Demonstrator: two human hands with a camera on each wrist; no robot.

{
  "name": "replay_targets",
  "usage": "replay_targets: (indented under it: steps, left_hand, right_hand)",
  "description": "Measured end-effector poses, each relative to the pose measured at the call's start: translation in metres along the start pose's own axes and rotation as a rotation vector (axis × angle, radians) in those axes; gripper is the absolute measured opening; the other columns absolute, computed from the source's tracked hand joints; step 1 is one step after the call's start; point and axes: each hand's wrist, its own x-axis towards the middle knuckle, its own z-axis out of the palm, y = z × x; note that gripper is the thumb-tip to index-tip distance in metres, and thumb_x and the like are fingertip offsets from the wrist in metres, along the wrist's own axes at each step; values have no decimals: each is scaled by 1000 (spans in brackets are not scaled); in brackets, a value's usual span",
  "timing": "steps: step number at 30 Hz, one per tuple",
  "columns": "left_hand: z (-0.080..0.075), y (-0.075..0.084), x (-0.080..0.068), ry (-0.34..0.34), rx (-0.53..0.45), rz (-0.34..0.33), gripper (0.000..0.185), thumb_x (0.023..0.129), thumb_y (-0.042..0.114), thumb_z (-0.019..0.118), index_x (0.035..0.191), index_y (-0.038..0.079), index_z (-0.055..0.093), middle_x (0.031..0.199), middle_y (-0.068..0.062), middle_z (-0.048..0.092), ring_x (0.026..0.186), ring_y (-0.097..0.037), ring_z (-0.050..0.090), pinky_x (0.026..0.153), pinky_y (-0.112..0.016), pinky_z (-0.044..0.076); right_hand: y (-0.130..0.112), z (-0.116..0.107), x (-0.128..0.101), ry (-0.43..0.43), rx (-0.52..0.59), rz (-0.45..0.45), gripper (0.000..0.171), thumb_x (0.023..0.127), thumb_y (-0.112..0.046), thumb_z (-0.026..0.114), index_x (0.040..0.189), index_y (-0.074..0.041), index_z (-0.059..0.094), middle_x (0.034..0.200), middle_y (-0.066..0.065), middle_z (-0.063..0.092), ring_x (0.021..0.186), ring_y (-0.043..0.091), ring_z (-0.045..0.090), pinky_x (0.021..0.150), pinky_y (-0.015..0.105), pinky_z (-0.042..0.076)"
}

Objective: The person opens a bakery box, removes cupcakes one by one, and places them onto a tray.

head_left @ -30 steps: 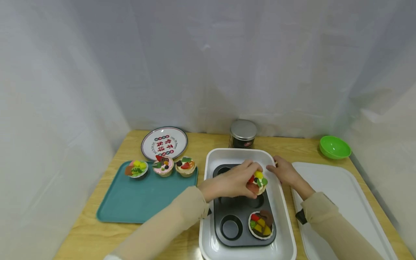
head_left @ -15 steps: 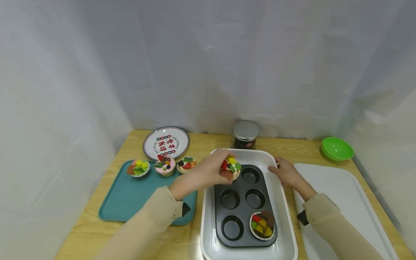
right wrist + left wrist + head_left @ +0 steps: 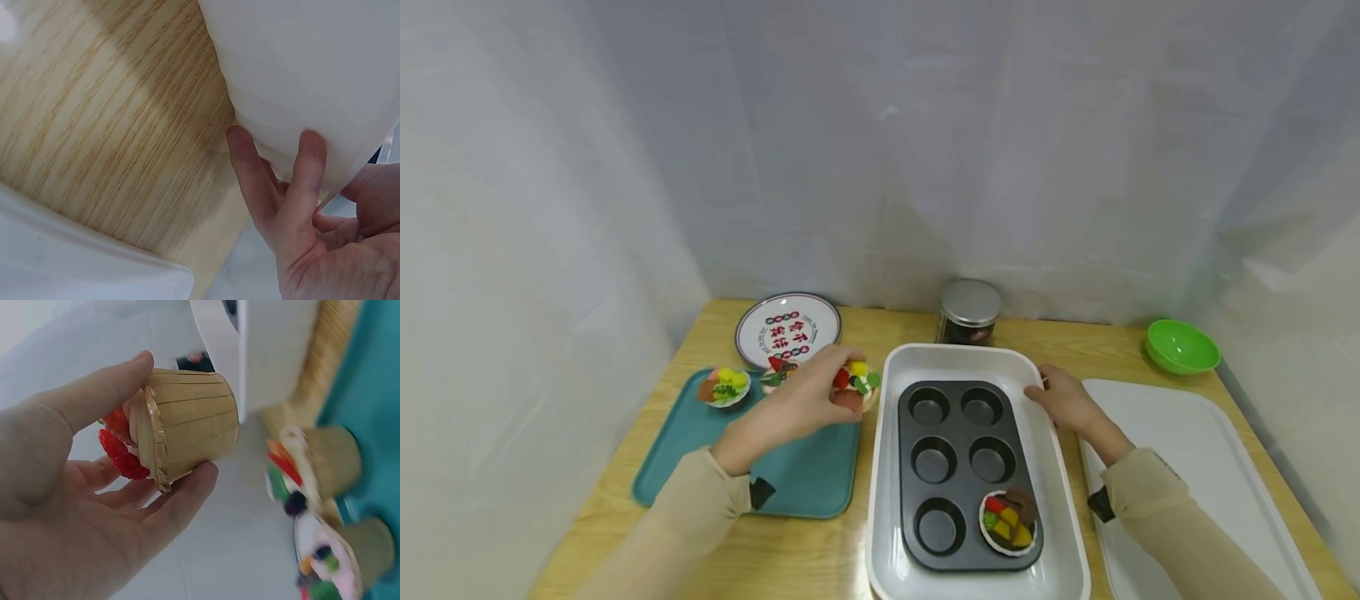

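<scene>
My left hand [image 3: 801, 400] pinches a fruit-topped cupcake [image 3: 190, 419] between thumb and fingers, above the teal tray's [image 3: 808, 492] right side. Its brown pleated cup is turned sideways in the left wrist view. With thumb and fingers my right hand [image 3: 1067, 404] grips the far right rim of a deep white basin [image 3: 878, 475]. Inside the basin lies a dark muffin pan [image 3: 961, 479]; a chocolate fruit cupcake [image 3: 1009, 523] fills its near right cup. On the teal tray sit a fruit cupcake [image 3: 726, 387], a pink cupcake [image 3: 340, 550] and another fruit cupcake [image 3: 331, 462], partly hidden behind my left hand in the head view.
A printed white plate [image 3: 790, 325] lies behind the teal tray. Behind the basin stands a silver-lidded tin [image 3: 970, 308]. A flat white tray [image 3: 1180, 433] is on the right, with a green bowl [image 3: 1182, 348] beyond it. White sheeting hangs around the wooden table.
My left hand has lifted the cupcake up from the muffin pan and carried it left, out over the teal tray. My right hand keeps its grip on the basin's rim.
</scene>
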Motion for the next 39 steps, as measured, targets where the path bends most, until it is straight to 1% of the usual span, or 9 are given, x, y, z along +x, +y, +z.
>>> replay_targets:
  steps: [6,10,14,17,24,28,33,36,39]
  left_hand:
    - [-11,-28,-23,37,10,-45,71,87,19,88,146,5,52,146,-18,57,127,-33,58,104,-52,52]
    - [-17,-43,-42,72,5,-71,69,86,16,88,144,4,53,142,-20,56,123,-34,59,100,-51,54]
    - [-19,-57,-55,94,23,-93,70,85,14,89,144,1,53,139,-23,56,121,-36,59,98,-52,54]
    - [-20,-67,-62,104,41,-109,71,84,13,89,144,0,53,139,-25,55,122,-39,60,98,-55,55]
    - [-22,-92,-81,128,53,-107,71,81,8,91,141,-6,54,137,-27,61,119,-41,63,97,-56,56]
    - [-21,-104,-88,131,80,-100,72,78,8,93,138,-7,56,134,-28,62,119,-44,62,99,-60,54]
    - [-20,-115,-96,130,95,-121,73,78,9,93,139,-7,56,133,-30,61,117,-43,63,96,-59,54]
    - [-20,-121,-97,131,111,-130,76,77,10,94,140,-8,56,130,-30,62,114,-41,63,93,-57,54]
    - [-19,-126,-97,121,120,-140,77,77,11,94,140,-9,56,129,-30,62,115,-41,62,95,-59,53]
  right_hand:
    - [2,0,2,-4,-7,-5,39,105,-14,58,131,15,52,105,30,66,75,26,65,53,33,53]
    - [1,0,3,-11,-3,2,41,105,-14,58,133,15,51,108,30,66,76,25,64,52,34,54]
    - [1,-1,2,-15,-13,0,41,106,-14,57,133,16,51,113,33,65,80,28,64,56,35,54]
    - [0,-3,2,-12,-21,-5,41,106,-14,57,133,16,51,116,34,64,84,30,64,59,35,55]
    - [2,0,2,-11,18,1,40,105,-15,58,133,14,51,105,29,66,76,26,64,50,34,53]
    - [3,0,1,-11,17,2,40,106,-15,58,133,14,51,107,29,65,76,26,64,51,35,53]
    - [2,2,2,0,-10,-17,41,106,-15,59,134,15,52,114,32,66,81,28,66,54,33,53]
    - [1,1,2,-1,-14,-23,42,106,-15,59,134,16,52,114,33,66,81,29,66,54,33,53]
    - [0,1,2,-6,2,-2,43,106,-15,58,136,15,51,115,33,66,78,26,66,53,33,53]
